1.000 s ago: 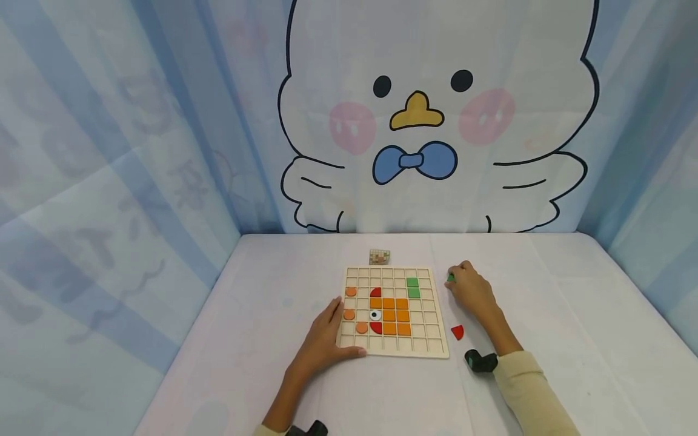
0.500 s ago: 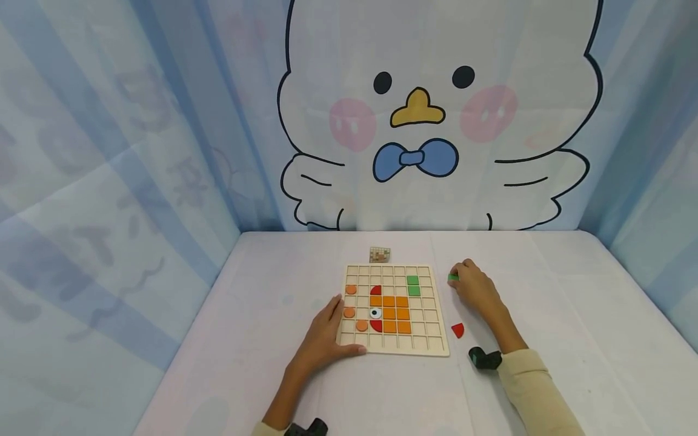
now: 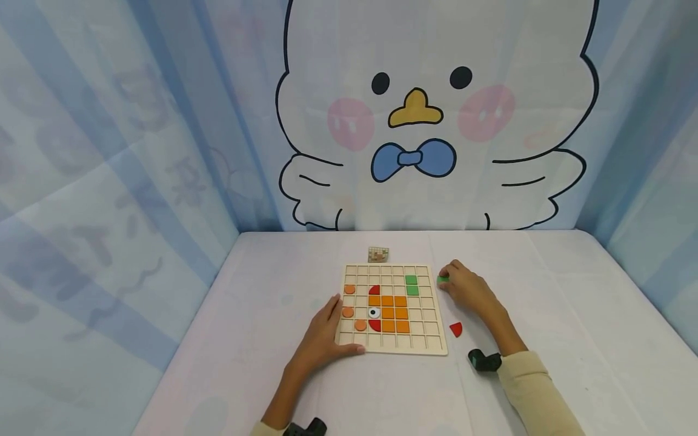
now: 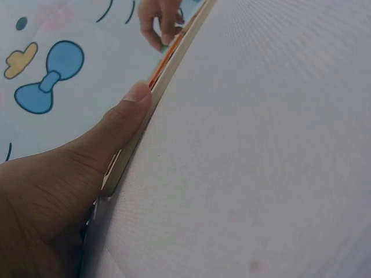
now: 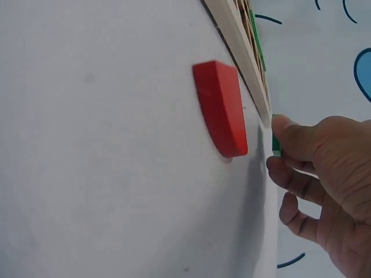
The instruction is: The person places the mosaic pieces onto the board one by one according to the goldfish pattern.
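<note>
A wooden grid board (image 3: 428,345) lies on the table with orange squares, two green squares, two red quarter-rounds, orange discs and an eye piece in its cells. My left hand (image 3: 325,339) rests at its near left corner, fingers straight along the left side and thumb on the front edge. In the left wrist view the thumb (image 4: 124,119) lies against the board's rim. Just right of the board, my right hand (image 3: 466,289) pinches a green tile (image 3: 443,280) between thumb and fingers. In the right wrist view, the fingers mostly hide this green tile (image 5: 276,142).
A loose red quarter-round block (image 3: 456,329) lies on the white-covered table (image 3: 403,393), right of the board. Behind the board's far edge sits a small patterned card (image 3: 378,254). A curtain with a cartoon bird (image 3: 425,200) hangs behind the table.
My right hand has shifted slightly left, bringing the green tile nearer the board's right edge. The left hand and the pieces on the board stay where they were.
</note>
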Tool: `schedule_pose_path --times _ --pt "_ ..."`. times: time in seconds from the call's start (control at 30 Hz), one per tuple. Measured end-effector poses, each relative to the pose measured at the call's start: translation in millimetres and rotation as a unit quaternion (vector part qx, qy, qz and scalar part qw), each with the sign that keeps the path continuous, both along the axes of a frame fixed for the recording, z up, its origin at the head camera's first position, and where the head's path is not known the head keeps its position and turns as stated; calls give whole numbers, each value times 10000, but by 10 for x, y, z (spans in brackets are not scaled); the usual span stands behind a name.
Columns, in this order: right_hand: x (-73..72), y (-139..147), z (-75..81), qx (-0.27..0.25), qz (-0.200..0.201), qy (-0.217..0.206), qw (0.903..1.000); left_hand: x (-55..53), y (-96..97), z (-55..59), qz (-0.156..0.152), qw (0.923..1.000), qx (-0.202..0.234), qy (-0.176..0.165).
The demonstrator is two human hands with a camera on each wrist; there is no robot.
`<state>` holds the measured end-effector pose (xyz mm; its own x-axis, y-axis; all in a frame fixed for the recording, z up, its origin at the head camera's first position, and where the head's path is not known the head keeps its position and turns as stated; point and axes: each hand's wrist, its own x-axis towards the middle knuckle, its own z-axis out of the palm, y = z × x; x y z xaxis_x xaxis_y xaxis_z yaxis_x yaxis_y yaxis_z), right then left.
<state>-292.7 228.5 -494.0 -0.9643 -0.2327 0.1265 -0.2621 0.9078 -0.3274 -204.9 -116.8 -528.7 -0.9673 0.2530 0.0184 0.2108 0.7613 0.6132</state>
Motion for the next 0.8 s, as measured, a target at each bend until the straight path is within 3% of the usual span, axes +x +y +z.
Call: schedule_pose_path --times 0.4,0.6,0.8 --pt "43 -213 43 -37 1106 -22 9939 -12 -11 -18 -4 10000 -36 43" --pt "72 -264 45 -37 1183 -8 9930 -19 -10 -35 -24 10000 50 37" --pt "72 -271 62 -39 1180 -55 9930 -32 -13 -50 -115 9996 29 237"
